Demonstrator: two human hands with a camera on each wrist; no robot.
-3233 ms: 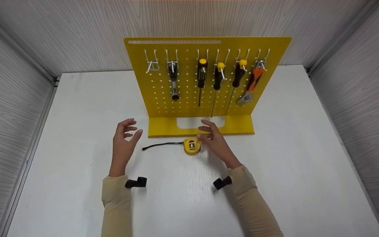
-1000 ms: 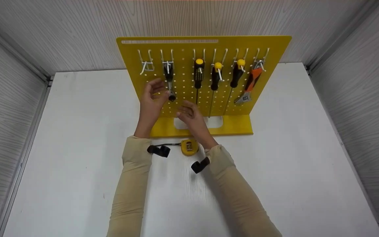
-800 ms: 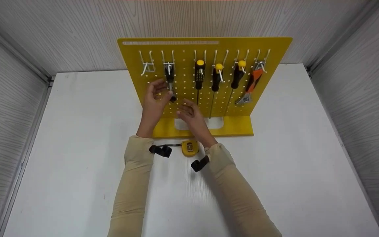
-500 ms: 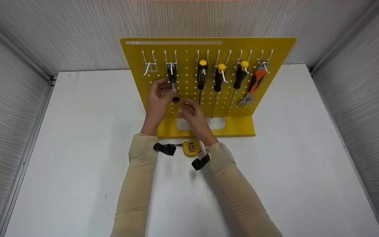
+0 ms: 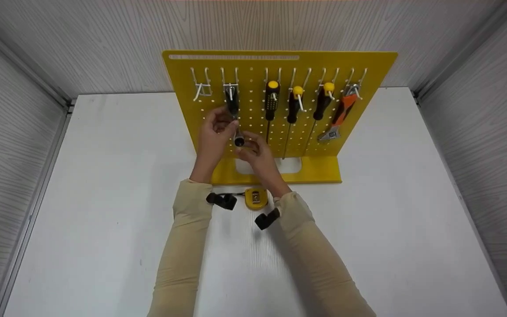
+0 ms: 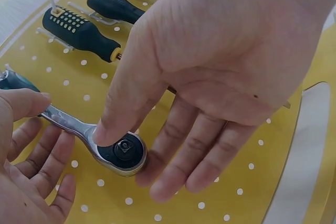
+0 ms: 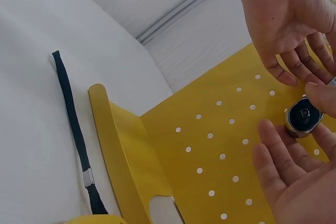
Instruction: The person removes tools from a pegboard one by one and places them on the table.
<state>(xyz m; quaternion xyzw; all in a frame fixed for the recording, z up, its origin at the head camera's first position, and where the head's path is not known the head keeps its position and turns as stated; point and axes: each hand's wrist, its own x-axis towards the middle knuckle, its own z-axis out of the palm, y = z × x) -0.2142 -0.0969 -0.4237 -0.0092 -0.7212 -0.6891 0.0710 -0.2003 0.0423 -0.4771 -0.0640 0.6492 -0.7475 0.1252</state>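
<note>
A ratchet wrench with a black handle hangs by its upper end from a white hook on the yellow pegboard. My left hand holds its steel shaft between thumb and fingers. At the lower end, my right hand has its thumb on the round ratchet head and fingers behind it, as the left wrist view shows. The right wrist view shows the head's square drive facing outward. The wrench's lower end tilts out from the board.
Right of the ratchet hang three screwdrivers, one with a dotted handle, and an orange-handled adjustable wrench. A white hook is at the far left. A yellow tape measure with a black strap lies before the board's base.
Both hands have moved up from the table to the ratchet wrench. The left has taken its shaft, the right its head, and the lower end has swung outward and slightly right.
</note>
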